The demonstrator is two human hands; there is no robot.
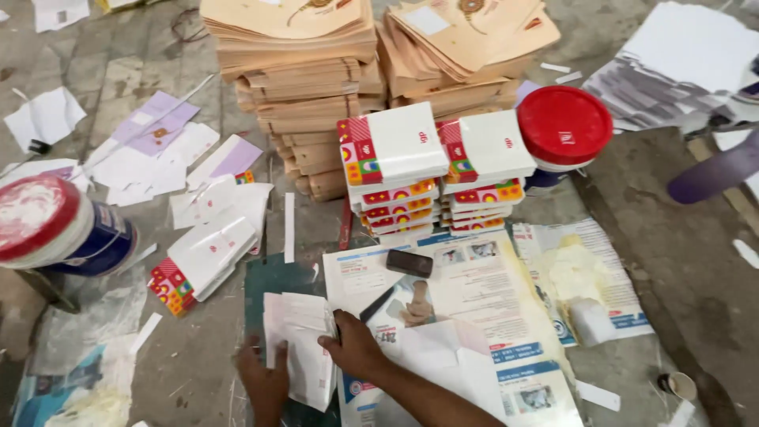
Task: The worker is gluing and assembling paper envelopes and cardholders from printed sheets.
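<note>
Squaring a small fan of white sheets (pixel 304 352) seems to be the step in hand, seen from the head camera: the left hand (pixel 265 383) lies at the lower left edge of the fan with fingers curled under it, and the right hand (pixel 356 352) presses on top, fingers narrow and bent over the right edge. The sheets rest on the floor (pixel 680 261), half on a green board (pixel 273 281), beside a glue-stained poster (pixel 474 308). The next move, I judge, needs a firm pinch so the loose sheets do not slide apart. Above the poster stand two stacks of white packets (pixel 435 170) with red patterned ends; more packets (pixel 202 261) lie tipped at the left. Behind are tan stacks (pixel 308 95), a red lid (pixel 564 125) on a tub, and a blue tub (pixel 63 229) at the left edge. A dark phone (pixel 409 262) lies on the poster.
</note>
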